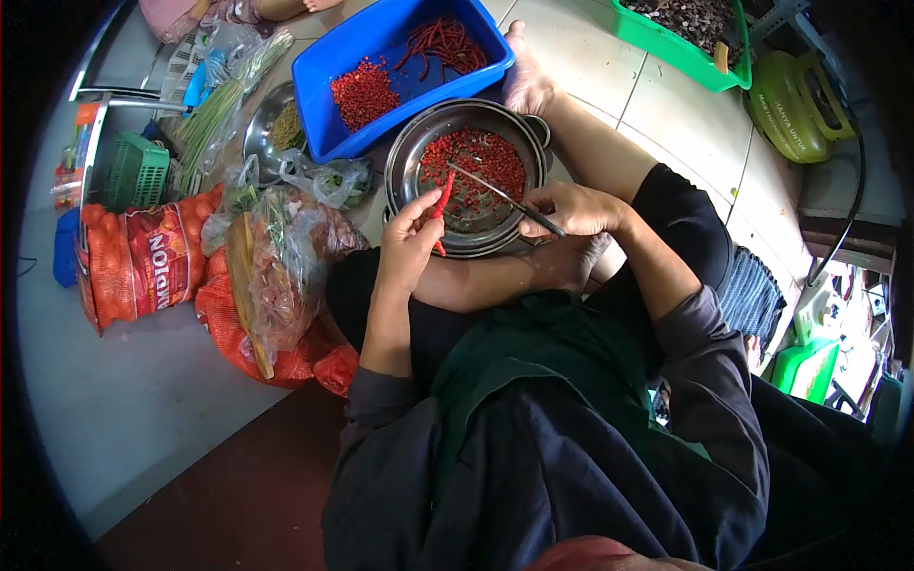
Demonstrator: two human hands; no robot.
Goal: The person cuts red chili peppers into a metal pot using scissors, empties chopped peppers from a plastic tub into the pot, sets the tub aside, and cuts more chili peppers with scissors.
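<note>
Over a round metal pot (pixel 400 171), my left hand (pixel 411 233) pinches a red chili (pixel 443 205) that points up and away from me. My right hand (pixel 571 209) grips the dark handle of a knife (pixel 495 190). Its narrow blade slants up and left across the pot, with the tip close to the chili's upper end. Chopped red chili pieces (pixel 476 162) lie in the pot. Just behind it is a blue plastic basin (pixel 319 105), holding a heap of cut red chili (pixel 364 95) and a bunch of whole red chilies (pixel 446 48).
Left of the basin are a metal bowl (pixel 259 138) and long green stalks (pixel 214 119). Red net sacks (pixel 152 252) and plastic bags (pixel 290 257) lie at my left. A green crate (pixel 700 71) and green gas cylinder (pixel 790 109) stand far right. Another person's foot shows at the top.
</note>
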